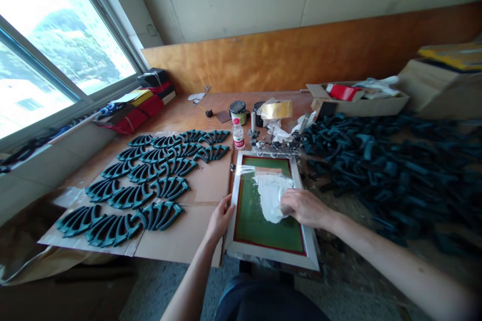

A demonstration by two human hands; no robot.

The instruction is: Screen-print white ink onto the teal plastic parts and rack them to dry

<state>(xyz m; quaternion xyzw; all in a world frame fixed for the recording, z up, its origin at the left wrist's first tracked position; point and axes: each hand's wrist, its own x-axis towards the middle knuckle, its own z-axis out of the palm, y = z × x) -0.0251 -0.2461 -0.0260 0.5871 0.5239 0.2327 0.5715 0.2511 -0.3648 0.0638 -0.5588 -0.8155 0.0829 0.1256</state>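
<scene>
A screen-printing frame (309,246) with a green mesh lies in front of me. At its left rail is my left hand (221,219), fingers curled against the edge. Over the mesh, my right hand (306,207) is closed, fingertips down at the right side of a white patch (269,195). The patch has ragged edges; I cannot tell whether it is ink or thin cloth. What the right fingers hold is hidden. White streaks and a tan strip (268,171) show near the mesh's top. Hinge clamps (276,145) stand at the frame's far end.
Rows of dark green fan-shaped parts (150,175) cover cardboard (203,220) on the left. A large pile of similar dark parts (376,165) lies right. Behind the frame stand a bottle (238,136), a jar (238,110) and a tape roll (276,109). An open carton (361,105) sits farther back.
</scene>
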